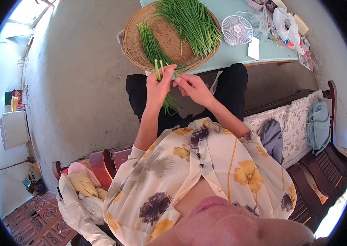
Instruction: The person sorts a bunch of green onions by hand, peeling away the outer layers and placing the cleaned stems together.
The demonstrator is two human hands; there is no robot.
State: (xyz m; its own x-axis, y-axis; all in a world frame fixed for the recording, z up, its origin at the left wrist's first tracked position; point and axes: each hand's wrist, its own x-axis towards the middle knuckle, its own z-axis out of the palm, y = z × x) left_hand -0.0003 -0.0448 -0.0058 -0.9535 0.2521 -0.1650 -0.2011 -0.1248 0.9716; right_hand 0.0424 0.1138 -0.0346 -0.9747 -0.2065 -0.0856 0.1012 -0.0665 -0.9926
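Observation:
Several garlic chive stalks (pixel 157 72) are held in my left hand (pixel 159 86), their pale ends upward and their green leaves (pixel 170 104) hanging below it over my lap. My right hand (pixel 193 87) meets it at the fingertips and pinches a thin chive stalk (pixel 176 73) between thumb and fingers. Just beyond my hands sits a round wicker basket (pixel 168 35). A large heap of chives (pixel 191 24) fills its right side, and a smaller, neatly aligned bundle (pixel 152 44) lies along the left.
The basket rests on a pale green table (pixel 271 50) and overhangs its left edge. To its right are a small white fan (pixel 237 29), a white phone-like slab (pixel 253 48) and plastic bags (pixel 285 26). A wooden bench (pixel 331 166) with cloths (pixel 318 126) stands at my right; clothes (pixel 82 184) lie at left.

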